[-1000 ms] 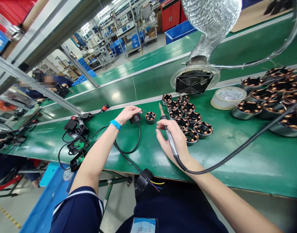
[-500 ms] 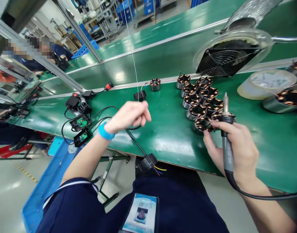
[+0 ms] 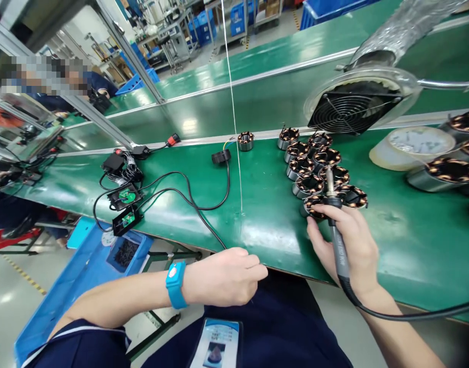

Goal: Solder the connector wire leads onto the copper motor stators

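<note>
My right hand (image 3: pixel 351 245) holds a soldering iron (image 3: pixel 337 245), its metal tip pointing up and away from me. The thumb and index finger of that hand also touch the nearest copper-wound motor stator (image 3: pixel 310 205), at the front of a double row. My left hand (image 3: pixel 229 276), fingers curled closed, is at the table's front edge, above my lap. A black cable (image 3: pixel 213 230) runs down behind it, and what the fingers hold, if anything, is hidden. In front hangs a thin solder wire (image 3: pixel 235 120), its lower end near the green tabletop.
One stator (image 3: pixel 245 141) stands beside a black round part (image 3: pixel 221 157) with coloured leads. Open black housings with green boards (image 3: pixel 127 195) lie left. A fume extractor fan (image 3: pixel 349 110) is at the back right, near a plastic tub (image 3: pixel 413 145). A blue bin (image 3: pixel 77 286) stands lower left.
My left hand has come down from the middle of the table to its front edge, covering the black part with coloured wires there. My right hand with the iron has shifted slightly left.
</note>
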Motion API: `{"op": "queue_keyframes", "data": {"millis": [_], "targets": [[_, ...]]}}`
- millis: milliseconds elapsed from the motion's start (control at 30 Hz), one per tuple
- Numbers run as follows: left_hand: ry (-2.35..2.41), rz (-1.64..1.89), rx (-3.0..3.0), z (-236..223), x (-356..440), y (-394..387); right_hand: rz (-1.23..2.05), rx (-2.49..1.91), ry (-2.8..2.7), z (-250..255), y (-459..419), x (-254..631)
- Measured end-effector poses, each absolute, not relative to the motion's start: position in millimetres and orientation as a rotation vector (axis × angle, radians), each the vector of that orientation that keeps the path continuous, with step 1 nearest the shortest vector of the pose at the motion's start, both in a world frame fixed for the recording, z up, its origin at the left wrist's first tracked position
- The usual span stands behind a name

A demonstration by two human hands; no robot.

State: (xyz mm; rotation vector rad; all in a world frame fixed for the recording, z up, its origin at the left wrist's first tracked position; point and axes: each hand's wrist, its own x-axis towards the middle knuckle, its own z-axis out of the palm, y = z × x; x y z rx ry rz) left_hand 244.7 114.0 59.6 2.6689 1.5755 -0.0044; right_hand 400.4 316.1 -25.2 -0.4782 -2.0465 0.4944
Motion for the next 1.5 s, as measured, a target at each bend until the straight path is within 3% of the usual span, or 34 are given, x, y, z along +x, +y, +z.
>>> {"op": "queue_keyframes", "data": {"millis": [467,600,767,967,1200,1367,1500], "targets": [[1.517,-0.378,2.81,58,255,127,0.804,-0.336,-2.015,-20,306,370],[1.694,-0.176,2.663,63,238,141,0.843,-0.335,-2.01,-22,308,369],[1.916,0.284,2.022,90,193,176,0.724,-0.365,-1.978,-23,308,371],[1.714,0.701,1.493,91,161,208,0.77,-0.366,-2.006,-18,311,362],[1.69,0.831,1.398,84,166,213,0.894,-0.316,-1.956,-8,311,355],[1.769,0.837,1.469,82,176,205,1.253,-0.319,-1.73,-6,301,346],[1.816,0.816,1.558,83,181,198,1.339,-0.329,-1.64,-7,294,339]]}}
